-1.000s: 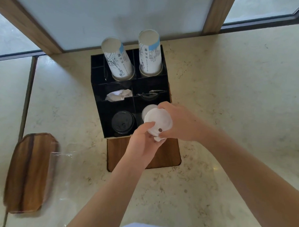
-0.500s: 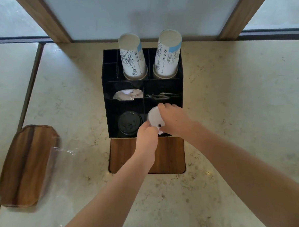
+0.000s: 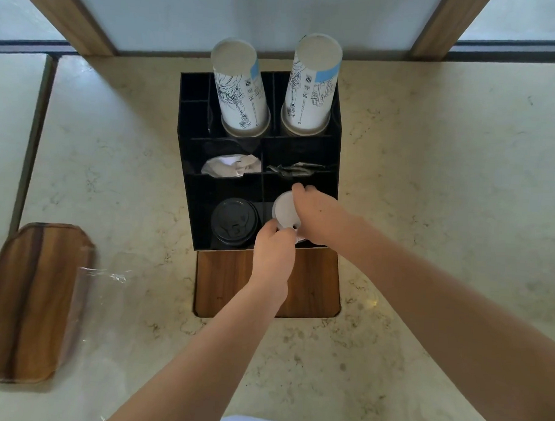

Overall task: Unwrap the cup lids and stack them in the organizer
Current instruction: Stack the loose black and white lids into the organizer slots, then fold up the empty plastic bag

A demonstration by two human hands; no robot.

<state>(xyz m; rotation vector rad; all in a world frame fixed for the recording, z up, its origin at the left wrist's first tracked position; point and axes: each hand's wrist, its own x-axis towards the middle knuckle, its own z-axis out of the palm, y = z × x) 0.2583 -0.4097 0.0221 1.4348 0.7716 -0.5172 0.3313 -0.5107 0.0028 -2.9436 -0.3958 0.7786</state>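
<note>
Both your hands, right hand (image 3: 320, 217) and left hand (image 3: 272, 253), pinch white lids (image 3: 284, 210) over organizer (image 3: 193, 206) slot; tilted stack may snag divider just left, beside black lids (image 3: 234, 222).

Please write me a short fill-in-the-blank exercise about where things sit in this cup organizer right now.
1. Both hands hold the stack of ____ lids over the organizer's front right compartment.
2. The front left compartment holds ____ lids.
3. The number of upside-down paper cup stacks at the back is ____.
4. The clear plastic wrap lies beside the ____ tray.

Missing words: white; black; two; wooden
</note>
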